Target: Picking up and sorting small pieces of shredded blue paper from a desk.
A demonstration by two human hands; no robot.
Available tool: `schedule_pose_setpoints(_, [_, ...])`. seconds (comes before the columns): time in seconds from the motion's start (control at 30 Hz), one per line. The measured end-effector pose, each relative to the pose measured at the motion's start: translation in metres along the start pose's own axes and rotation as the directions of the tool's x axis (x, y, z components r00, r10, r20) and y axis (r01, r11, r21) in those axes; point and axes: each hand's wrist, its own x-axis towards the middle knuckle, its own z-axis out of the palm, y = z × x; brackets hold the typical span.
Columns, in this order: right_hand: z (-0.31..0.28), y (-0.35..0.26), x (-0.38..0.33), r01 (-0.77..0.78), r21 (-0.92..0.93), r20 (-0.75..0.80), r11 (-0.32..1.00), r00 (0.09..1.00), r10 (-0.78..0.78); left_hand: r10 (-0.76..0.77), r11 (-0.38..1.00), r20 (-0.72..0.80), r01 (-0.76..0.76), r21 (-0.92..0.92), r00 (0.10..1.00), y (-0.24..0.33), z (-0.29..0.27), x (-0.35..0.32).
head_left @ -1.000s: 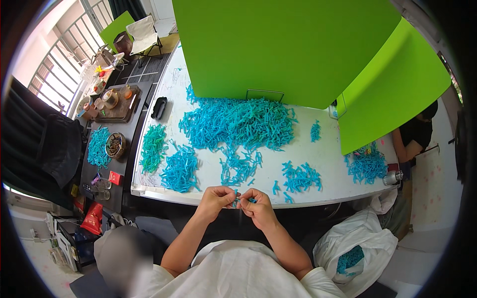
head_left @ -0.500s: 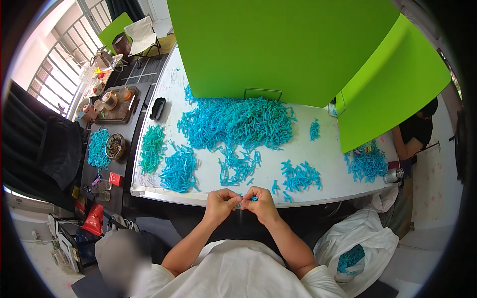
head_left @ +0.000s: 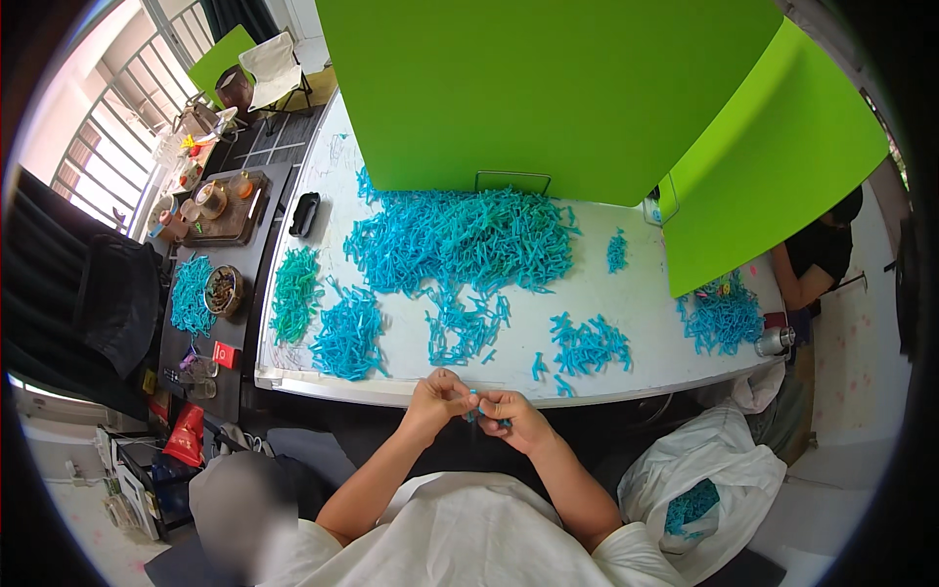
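My left hand [head_left: 430, 405] and my right hand [head_left: 521, 422] meet just off the near edge of the white table [head_left: 597, 269]. Between their fingertips is a small blue plastic piece [head_left: 473, 394], pinched by the left thumb and fingers. The curled fingers of my right hand touch it too and close on another bit of blue plastic [head_left: 506, 424]. Both pieces are partly hidden, and their exact shape is too small to make out. Nearest on the tabletop lie a heap of blue pieces [head_left: 350, 335], a looser patch [head_left: 468, 328] and a small pile [head_left: 590, 344].
A large blue-green heap [head_left: 460, 240] lies before the green panel [head_left: 548, 88]. Green pieces [head_left: 295, 293] and a black case [head_left: 306, 214] are at left. Another pile [head_left: 722, 318] sits by a metal can [head_left: 776, 340]. A person [head_left: 822, 254] is beyond; a white bag [head_left: 650, 470] stands lower right.
My right hand has dropped slightly and turned, its fingers now curled lower beside the left fingertips. My left hand stays almost in place. The piles look unchanged.
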Motion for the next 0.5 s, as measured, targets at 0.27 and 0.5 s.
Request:
schedule_pose_setpoints(0.27, [-0.006,0.016,0.0,0.027,-0.052,0.055,0.998,0.998,-0.025,-0.359,0.91,0.244,0.396,-0.121,0.901,0.003,-0.009,0.003])
schedule_pose_setpoints(0.5, [0.004,0.011,-0.016,0.21,0.036,-0.127,0.977,0.971,-0.204,-0.391,0.891,0.288,0.438,-0.121,0.874,0.014,0.006,0.027])
